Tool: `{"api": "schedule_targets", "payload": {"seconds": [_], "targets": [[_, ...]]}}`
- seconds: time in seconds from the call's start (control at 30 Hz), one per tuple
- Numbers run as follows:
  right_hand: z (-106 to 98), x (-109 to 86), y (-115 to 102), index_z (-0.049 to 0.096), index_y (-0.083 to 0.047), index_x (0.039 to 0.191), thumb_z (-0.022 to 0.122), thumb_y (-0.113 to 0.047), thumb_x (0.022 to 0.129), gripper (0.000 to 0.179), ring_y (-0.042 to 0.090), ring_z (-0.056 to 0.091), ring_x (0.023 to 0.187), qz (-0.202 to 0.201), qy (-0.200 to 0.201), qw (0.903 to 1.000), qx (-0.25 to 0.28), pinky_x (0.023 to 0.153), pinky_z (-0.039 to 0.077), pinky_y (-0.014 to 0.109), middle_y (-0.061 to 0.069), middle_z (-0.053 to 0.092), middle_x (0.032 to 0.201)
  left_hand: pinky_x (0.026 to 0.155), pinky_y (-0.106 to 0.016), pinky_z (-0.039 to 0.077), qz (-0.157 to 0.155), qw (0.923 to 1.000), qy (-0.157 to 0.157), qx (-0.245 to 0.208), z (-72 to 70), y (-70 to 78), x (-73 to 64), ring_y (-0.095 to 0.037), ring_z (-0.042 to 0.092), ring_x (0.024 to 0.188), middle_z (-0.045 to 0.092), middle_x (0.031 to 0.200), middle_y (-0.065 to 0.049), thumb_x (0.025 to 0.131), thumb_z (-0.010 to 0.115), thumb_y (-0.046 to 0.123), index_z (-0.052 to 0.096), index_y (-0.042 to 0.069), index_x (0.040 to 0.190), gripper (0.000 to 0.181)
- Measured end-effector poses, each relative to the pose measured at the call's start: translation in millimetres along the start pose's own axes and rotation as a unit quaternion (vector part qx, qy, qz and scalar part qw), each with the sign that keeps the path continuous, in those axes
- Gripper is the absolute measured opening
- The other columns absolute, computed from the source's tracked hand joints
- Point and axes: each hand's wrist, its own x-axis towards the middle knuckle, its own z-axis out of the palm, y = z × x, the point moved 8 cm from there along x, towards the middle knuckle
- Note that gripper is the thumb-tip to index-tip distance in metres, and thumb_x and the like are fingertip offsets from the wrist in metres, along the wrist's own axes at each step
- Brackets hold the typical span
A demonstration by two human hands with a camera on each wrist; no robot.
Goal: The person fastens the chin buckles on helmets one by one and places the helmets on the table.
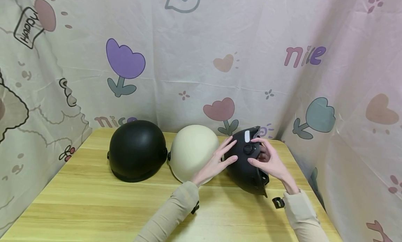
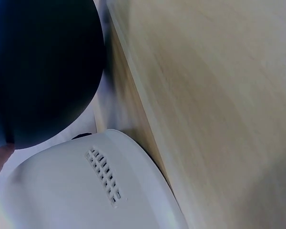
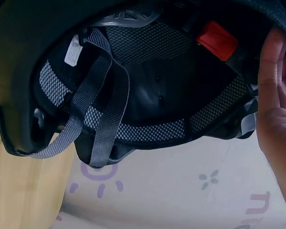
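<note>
A matte black helmet (image 1: 240, 174) is tipped on its side at the table's right, its opening facing right. My right hand (image 1: 272, 161) grips its rim, thumb on the outer shell and fingers reaching inside. On the crown side, the outstretched fingers of my left hand (image 1: 215, 161) rest against the shell. A white label (image 1: 247, 136) and a round black knob (image 1: 249, 149) show between the hands. Inside the helmet, the right wrist view has grey webbing straps (image 3: 118, 98), a red buckle piece (image 3: 217, 41) and mesh-covered padding (image 3: 150, 132).
A cream helmet (image 1: 190, 148) stands mid-table, partly behind my left forearm; its vent holes (image 2: 105, 175) show in the left wrist view. Another black helmet (image 1: 136, 149) is farther left. The wooden table (image 1: 103, 207) meets a printed cloth backdrop (image 1: 188, 60) behind and on both sides.
</note>
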Motion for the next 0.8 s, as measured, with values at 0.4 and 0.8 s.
{"api": "schedule_targets", "payload": {"seconds": [0.4,0.8], "targets": [[-11,-5.3,-1,0.040,0.001,0.138,0.071,0.010,0.085,0.063,0.009,0.071,0.078,0.000,0.003,1.0000,-0.005,0.069,0.058,0.022,-0.016,0.070,0.105,0.119,-0.054,0.035,-0.040,0.9991,-0.002,-0.009,2.8,-10.4,-1.1,-0.024,0.017,0.157,0.005,0.171,0.011,0.099,0.061,0.045,0.026,0.043,0.158,0.068],[-18,-6.9,3,0.040,0.000,0.140,0.071,0.010,0.085,0.063,0.010,0.072,0.080,-0.001,0.011,0.9999,0.005,0.072,0.058,0.021,-0.015,0.071,0.106,0.119,-0.051,0.037,-0.066,0.9978,-0.009,-0.007,3.3,-16.6,-5.0,-0.030,0.028,0.154,0.004,0.172,0.002,0.097,0.059,0.055,0.019,0.048,0.158,0.073]]}}
